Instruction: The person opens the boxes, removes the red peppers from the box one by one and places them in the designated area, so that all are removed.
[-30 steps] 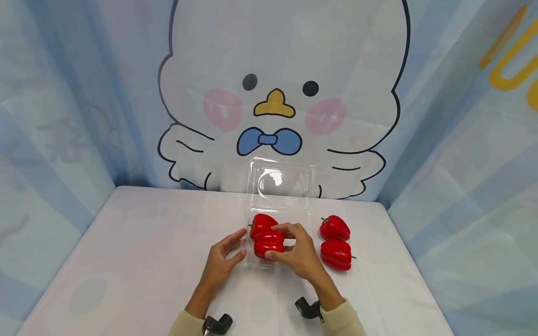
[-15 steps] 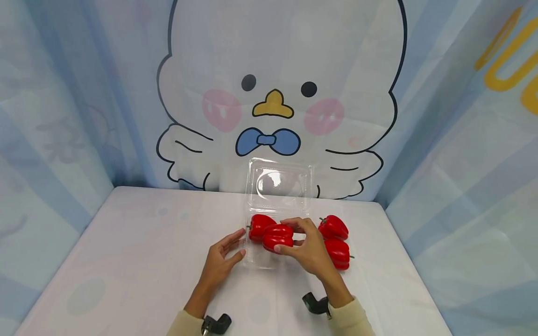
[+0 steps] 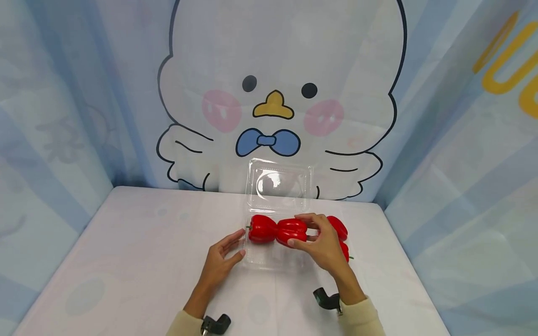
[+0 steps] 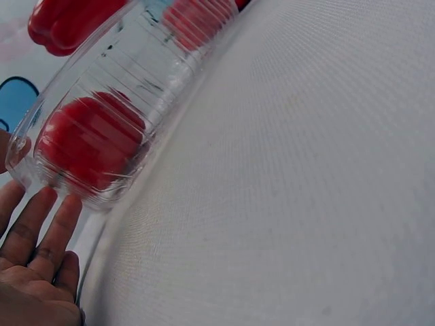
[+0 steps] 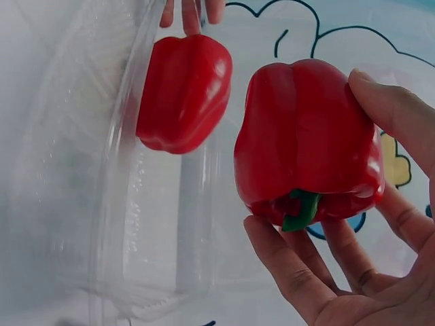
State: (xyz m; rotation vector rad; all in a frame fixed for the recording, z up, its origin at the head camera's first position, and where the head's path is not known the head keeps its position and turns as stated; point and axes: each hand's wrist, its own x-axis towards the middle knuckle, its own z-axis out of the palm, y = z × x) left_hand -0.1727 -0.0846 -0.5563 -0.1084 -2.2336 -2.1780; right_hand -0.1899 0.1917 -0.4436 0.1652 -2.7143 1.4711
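My right hand (image 3: 325, 245) holds a red bell pepper (image 3: 291, 231) between thumb and fingers, over the right part of a clear plastic clamshell box (image 3: 265, 262). In the right wrist view the held pepper (image 5: 306, 129) shows its green stem toward the palm, apart from the box's rim (image 5: 112, 183). Another red bell pepper (image 3: 262, 228) sits in the back left of the box, stem to the left. At the box's left side is my left hand (image 3: 222, 259); its fingers are extended, with fingertips (image 4: 68, 204) right at the wall in the left wrist view.
The box's lid (image 3: 279, 184) stands raised at the back, close to the cartoon-printed curtain (image 3: 357, 116). To the right of the box, two more red bell peppers, a rear one (image 3: 337, 227) and a front one (image 3: 345, 251), lie on the white table (image 3: 147, 261), partly behind my right hand.
My right hand has carried its pepper rightward and slightly back, from in front of the other pepper to its right side. The left hand and the box have stayed in place.
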